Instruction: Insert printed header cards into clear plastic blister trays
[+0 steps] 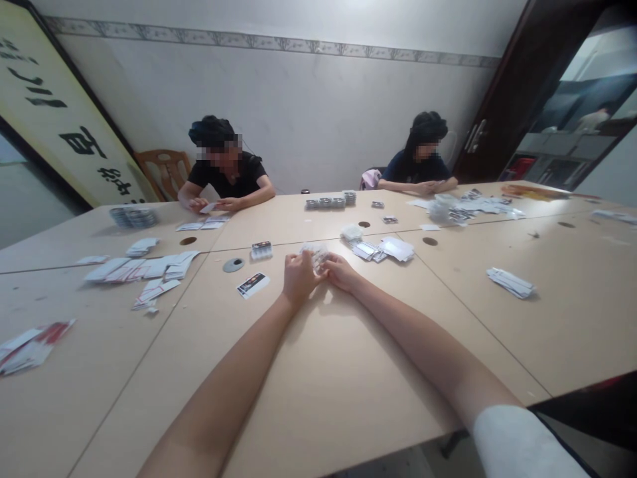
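Both of my arms reach forward over the pale table (348,372). My left hand (297,275) and my right hand (341,272) meet near its middle, fingers closed around a clear plastic piece (313,252), perhaps a tray or pack; its exact kind and contents are too blurred to tell. Left of my hands lies a flat card (253,285) with a dark printed picture. Behind that card sits a small pack (261,249) with a dark top and clear sides. To the right of my hands are a white card stack (397,249) and a clear plastic pile (351,232).
Two people sit across the table, a black sleeve (256,174) at left and joined hands (432,186) at right. Stacked packs (326,201) stand between them. White folded cards (142,267) spread at left; another bundle (511,283) lies right. Round holes (188,241) pierce the tabletop.
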The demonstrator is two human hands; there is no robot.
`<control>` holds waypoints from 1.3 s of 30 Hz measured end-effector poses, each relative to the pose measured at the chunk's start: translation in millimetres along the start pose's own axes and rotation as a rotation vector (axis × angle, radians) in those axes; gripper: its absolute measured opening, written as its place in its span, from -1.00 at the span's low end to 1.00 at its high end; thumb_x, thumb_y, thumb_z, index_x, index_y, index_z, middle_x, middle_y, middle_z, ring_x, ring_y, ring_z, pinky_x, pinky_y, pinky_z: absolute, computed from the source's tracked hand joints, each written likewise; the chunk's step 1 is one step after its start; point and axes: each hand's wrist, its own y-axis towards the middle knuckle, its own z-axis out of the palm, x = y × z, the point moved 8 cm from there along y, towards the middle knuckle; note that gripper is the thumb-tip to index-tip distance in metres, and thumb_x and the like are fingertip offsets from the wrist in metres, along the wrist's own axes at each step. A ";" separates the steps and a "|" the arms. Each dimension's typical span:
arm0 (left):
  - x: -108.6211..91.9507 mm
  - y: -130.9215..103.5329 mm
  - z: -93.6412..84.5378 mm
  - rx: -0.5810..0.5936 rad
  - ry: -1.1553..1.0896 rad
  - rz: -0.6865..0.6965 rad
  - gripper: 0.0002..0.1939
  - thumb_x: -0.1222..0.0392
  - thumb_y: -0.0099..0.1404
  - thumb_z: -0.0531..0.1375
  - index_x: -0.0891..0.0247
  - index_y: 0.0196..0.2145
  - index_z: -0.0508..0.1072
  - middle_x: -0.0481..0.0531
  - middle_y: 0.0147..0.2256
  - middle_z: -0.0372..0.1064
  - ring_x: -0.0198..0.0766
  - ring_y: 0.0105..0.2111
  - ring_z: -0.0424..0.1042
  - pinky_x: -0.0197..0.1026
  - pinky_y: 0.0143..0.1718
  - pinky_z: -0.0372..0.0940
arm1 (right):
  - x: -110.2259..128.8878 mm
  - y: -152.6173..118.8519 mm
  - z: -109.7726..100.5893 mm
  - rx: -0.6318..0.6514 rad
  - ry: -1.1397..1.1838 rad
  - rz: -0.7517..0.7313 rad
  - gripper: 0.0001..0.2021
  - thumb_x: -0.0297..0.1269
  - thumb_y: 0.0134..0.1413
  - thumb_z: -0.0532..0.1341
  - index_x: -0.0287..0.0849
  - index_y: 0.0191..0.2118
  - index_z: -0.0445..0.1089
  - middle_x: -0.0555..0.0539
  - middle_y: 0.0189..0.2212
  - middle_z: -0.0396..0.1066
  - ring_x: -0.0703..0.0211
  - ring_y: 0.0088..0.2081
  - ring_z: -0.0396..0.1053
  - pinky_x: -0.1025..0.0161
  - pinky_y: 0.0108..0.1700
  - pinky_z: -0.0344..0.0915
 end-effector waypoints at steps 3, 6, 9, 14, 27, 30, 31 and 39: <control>-0.6 0.1 -0.7 0.000 0.000 -0.003 -0.52 -0.07 0.17 0.33 0.20 -0.15 0.20 0.16 -0.32 0.58 0.05 -0.30 0.57 0.04 -0.06 0.20 | 0.0 -0.2 -0.1 0.002 -0.003 0.006 -0.85 -0.46 -0.23 0.34 -0.19 -0.41 0.45 0.04 -0.49 0.50 0.29 -0.43 0.43 0.35 -0.33 0.34; -0.8 0.1 -1.2 -0.001 -0.008 -0.009 -0.52 -0.07 0.17 0.34 0.20 -0.15 0.19 0.15 -0.31 0.57 0.05 -0.29 0.58 0.03 -0.05 0.20 | -0.1 -0.6 -0.9 -0.002 -0.002 0.007 -0.86 -0.46 -0.23 0.34 -0.18 -0.41 0.45 0.04 -0.50 0.50 0.29 -0.43 0.43 0.36 -0.34 0.34; 1.1 0.1 -0.3 0.006 -0.012 -0.019 -0.50 -0.06 0.17 0.34 0.20 -0.13 0.19 0.17 -0.27 0.58 0.05 -0.26 0.58 0.04 -0.04 0.20 | -0.7 -0.7 -0.9 -0.009 0.011 0.006 -0.84 -0.48 -0.24 0.33 -0.17 -0.42 0.45 0.05 -0.49 0.51 0.28 -0.42 0.43 0.36 -0.33 0.35; 5.5 0.3 0.9 0.014 -0.026 -0.027 -0.53 -0.03 0.18 0.33 0.19 -0.13 0.18 0.17 -0.24 0.58 0.05 -0.22 0.58 0.04 -0.02 0.19 | -0.3 0.3 2.5 -0.010 0.050 0.017 -0.75 -0.50 -0.23 0.31 -0.18 -0.30 0.47 0.02 -0.40 0.54 0.25 -0.34 0.47 0.34 -0.28 0.39; 10.8 -0.3 1.4 0.026 -0.060 -0.051 -0.48 -0.03 0.14 0.35 0.20 -0.09 0.20 0.13 -0.30 0.56 0.05 -0.26 0.57 0.04 -0.05 0.20 | -2.1 -2.4 1.6 0.008 0.051 0.029 -0.69 -0.37 -0.18 0.48 -0.18 -0.24 0.49 0.00 -0.35 0.57 0.24 -0.31 0.50 0.31 -0.21 0.41; 11.3 -0.9 1.1 0.015 -0.057 -0.043 -0.48 -0.04 0.16 0.34 0.21 -0.09 0.20 0.09 -0.36 0.54 0.04 -0.28 0.56 0.04 -0.04 0.20 | -0.7 -3.4 4.1 0.028 0.049 0.041 -0.69 -0.38 -0.19 0.48 -0.20 -0.23 0.50 -0.01 -0.35 0.57 0.25 -0.31 0.49 0.32 -0.21 0.40; 11.4 -1.1 1.2 0.011 -0.055 -0.041 -0.48 -0.05 0.16 0.34 0.21 -0.09 0.20 0.09 -0.36 0.54 0.04 -0.28 0.56 0.04 -0.04 0.20 | -0.3 -3.8 5.0 0.035 0.050 0.045 -0.69 -0.38 -0.19 0.48 -0.20 -0.23 0.51 -0.01 -0.35 0.57 0.25 -0.30 0.49 0.32 -0.20 0.41; 11.5 -0.2 2.3 0.021 -0.047 -0.045 -0.51 -0.03 0.20 0.32 0.22 -0.08 0.21 0.09 -0.36 0.54 0.04 -0.27 0.56 0.04 -0.05 0.21 | 0.5 -3.4 1.8 -0.029 0.047 0.061 -0.76 -0.35 -0.11 0.39 -0.19 -0.23 0.47 -0.01 -0.37 0.55 0.23 -0.36 0.48 0.29 -0.30 0.41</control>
